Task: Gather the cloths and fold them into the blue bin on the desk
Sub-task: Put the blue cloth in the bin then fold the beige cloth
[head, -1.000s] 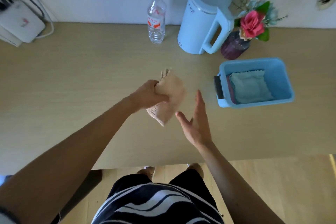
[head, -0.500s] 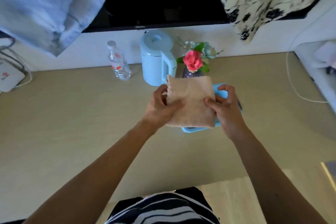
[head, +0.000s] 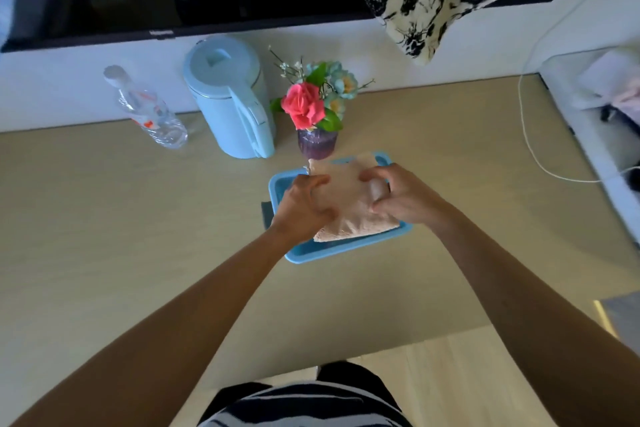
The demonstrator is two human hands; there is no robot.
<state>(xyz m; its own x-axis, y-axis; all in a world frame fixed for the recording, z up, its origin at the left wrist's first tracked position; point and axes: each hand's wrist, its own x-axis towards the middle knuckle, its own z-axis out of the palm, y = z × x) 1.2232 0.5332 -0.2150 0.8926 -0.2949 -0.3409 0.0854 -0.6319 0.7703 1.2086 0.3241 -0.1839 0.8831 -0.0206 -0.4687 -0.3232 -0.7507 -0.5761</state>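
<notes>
Together, both hands [head: 349,204] on cloth [head: 349,208]

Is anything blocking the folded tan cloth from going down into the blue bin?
Nothing visible does. The tan cloth, held by the left hand and right hand, sits directly over the blue bin. The vase stands just behind the bin, outside it.

Screen bezel logo [head: 161,32] and bottle label [head: 147,121] are both illegible
</notes>
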